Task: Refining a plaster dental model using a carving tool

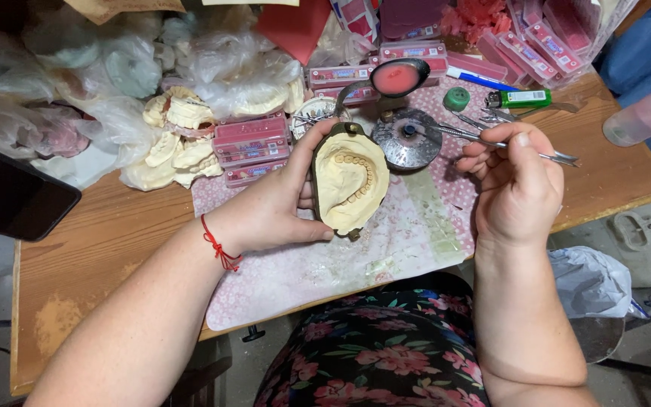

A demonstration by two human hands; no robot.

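My left hand (276, 203) grips a metal flask holding a cream plaster jaw cast (349, 181) with a curved row of teeth, raised a little over the patterned mat (325, 264). My right hand (518, 185) pinches a thin metal tool (476, 138) whose tip points left toward a round metal burner (406, 139). A ladle with pink wax (397, 78) sits just behind the burner.
Loose plaster casts (175, 147) and plastic bags pile at the back left. Pink boxes (250, 139) lie behind the flask and more stack at the back right. A green lighter (521, 98), a green cap (456, 99), a dark tablet (9, 196) and a bottle (646, 113) sit around the wooden table (114, 241).
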